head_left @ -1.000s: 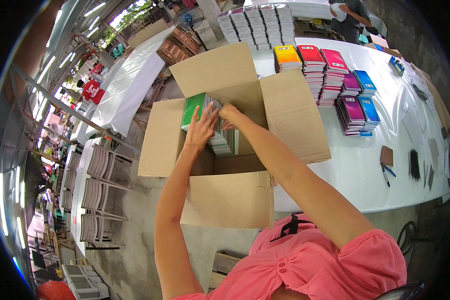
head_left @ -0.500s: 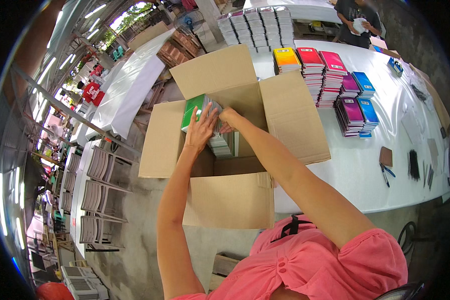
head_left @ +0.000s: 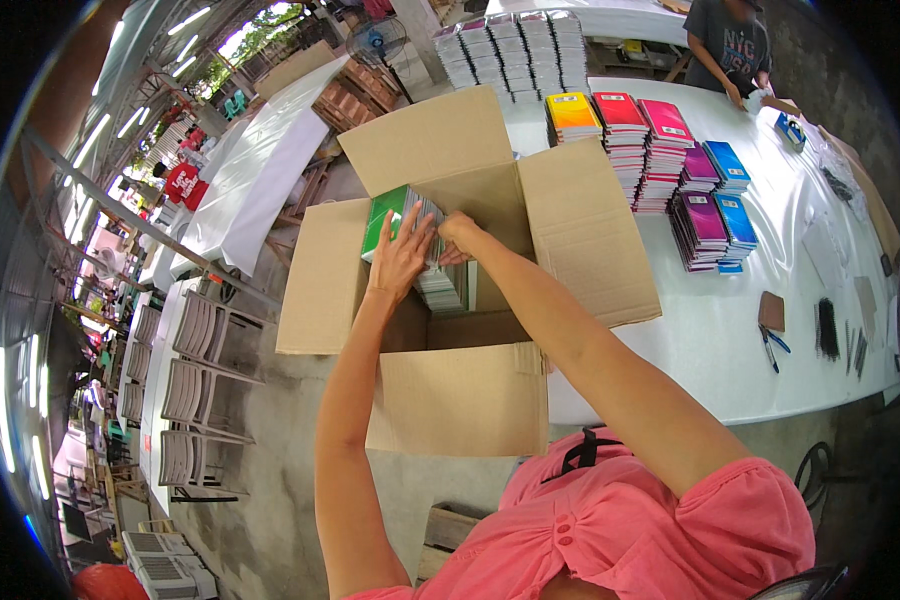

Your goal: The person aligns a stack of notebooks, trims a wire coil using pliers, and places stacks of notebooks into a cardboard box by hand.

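Note:
In front of me an open cardboard box (head_left: 460, 400) has its flaps folded outward. Inside, at its far left, stands a stack of green-covered notebooks (head_left: 384, 222), their pale page edges facing up and right. My left hand (head_left: 402, 258) lies over this stack with its fingers stretched and apart. Just right of it, my right hand (head_left: 458, 238) reaches into the box with curled fingers against the stack's side. Its fingertips are partly hidden, so whatever they pinch is unclear. More pale page edges show below both hands.
On the white table (head_left: 660, 370) right of the box stand stacks of yellow (head_left: 573, 115), red, pink, purple and blue notebooks. Pliers (head_left: 773, 345) lie nearer me. Wrapped stacks (head_left: 510, 55) stand behind. A co-worker (head_left: 725, 50) is at the far right; stacked chairs (head_left: 198, 390) stand left.
My hands stay almost in the same place on the notebooks. The co-worker at the far right has moved closer to the table and lowered the white item toward it.

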Demonstrator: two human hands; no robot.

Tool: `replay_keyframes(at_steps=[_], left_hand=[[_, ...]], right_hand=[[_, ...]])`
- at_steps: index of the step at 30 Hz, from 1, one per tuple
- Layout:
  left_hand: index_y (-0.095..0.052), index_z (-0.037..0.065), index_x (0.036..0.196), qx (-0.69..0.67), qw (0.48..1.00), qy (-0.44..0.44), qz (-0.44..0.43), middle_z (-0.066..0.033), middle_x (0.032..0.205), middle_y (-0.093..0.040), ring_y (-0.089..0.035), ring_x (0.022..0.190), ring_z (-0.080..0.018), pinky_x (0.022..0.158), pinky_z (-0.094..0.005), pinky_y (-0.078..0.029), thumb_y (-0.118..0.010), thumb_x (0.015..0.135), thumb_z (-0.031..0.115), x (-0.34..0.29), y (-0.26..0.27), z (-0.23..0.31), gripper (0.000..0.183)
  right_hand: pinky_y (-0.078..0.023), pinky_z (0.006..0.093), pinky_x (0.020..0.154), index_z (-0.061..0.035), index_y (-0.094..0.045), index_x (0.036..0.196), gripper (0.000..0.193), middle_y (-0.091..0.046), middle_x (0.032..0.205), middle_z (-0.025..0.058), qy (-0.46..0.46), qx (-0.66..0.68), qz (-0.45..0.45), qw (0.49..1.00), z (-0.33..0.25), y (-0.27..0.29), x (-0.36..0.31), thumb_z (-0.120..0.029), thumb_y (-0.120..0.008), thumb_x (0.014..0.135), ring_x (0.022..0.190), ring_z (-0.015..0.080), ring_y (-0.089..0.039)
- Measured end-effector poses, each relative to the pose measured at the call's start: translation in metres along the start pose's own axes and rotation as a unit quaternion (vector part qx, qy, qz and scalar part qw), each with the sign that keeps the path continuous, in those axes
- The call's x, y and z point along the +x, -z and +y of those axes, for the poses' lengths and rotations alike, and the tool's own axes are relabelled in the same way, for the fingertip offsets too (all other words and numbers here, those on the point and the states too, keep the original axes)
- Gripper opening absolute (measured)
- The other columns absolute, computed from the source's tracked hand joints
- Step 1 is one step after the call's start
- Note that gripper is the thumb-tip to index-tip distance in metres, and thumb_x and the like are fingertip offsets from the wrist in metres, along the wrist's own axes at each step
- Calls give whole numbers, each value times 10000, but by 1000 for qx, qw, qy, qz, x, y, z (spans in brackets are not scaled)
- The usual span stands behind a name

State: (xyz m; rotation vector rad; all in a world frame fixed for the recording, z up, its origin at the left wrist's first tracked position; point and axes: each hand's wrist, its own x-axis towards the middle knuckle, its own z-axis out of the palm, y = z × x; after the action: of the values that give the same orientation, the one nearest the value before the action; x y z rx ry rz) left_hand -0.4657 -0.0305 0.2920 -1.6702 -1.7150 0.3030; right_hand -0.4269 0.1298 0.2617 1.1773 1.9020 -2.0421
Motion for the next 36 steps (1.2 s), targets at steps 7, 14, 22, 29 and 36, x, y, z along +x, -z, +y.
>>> replay_keyframes(at_steps=[7, 14, 22, 29, 36], left_hand=[[-648, 135, 1229, -2, 1000, 0, 12, -4, 1454, -473, -284, 1440, -243, 1141, -572, -239, -538, 858, 164, 3, -3, 1, 388], [-643, 146, 1234, -29, 999, 9, -15, 9, 1471, -449, -249, 1453, -247, 1147, -570, -233, -757, 682, 252, 0, 0, -1, 573], [-607, 253, 1275, -125, 991, -25, -40, 29, 1518, -376, -231, 1456, -263, 1160, -565, -194, -666, 825, 283, 19, 38, -4, 455], [-500, 142, 1374, -175, 935, 271, 146, -75, 1515, -382, -292, 1412, -367, 1120, -569, -247, -580, 931, 367, -14, 31, -21, 503], [-515, 60, 1347, -265, 902, 331, -81, -153, 1369, -522, -460, 1280, -355, 1046, -531, -347, -364, 1035, 367, -40, 14, -24, 463]], right_hand=[[-545, 424, 573, 68, -478, 1033, 261, -644, 891, 292, -25, 85, -48, 995, 7, 7, 3, -178, -450, 949, 743, 363, -709], [-527, 410, 582, -1, -465, 971, 199, -584, 713, 147, -59, 153, -7, 987, 2, -2, -4, -192, -408, 962, 688, 299, -678], [-484, 398, 593, -86, -503, 936, 345, -539, 828, 134, -65, 270, -75, 958, 13, 7, 39, -426, -467, 982, 590, 201, -529], [-497, 454, 695, -27, -517, 1108, 743, -566, 948, 171, -21, 193, -37, 980, 4, -7, 17, -724, -454, 858, 732, 283, -577], [-441, 564, 897, -35, -444, 1320, 1023, -523, 1241, 219, -15, 248, -88, 965, -7, -18, 4, -858, -509, 716, 1112, 392, -536]])
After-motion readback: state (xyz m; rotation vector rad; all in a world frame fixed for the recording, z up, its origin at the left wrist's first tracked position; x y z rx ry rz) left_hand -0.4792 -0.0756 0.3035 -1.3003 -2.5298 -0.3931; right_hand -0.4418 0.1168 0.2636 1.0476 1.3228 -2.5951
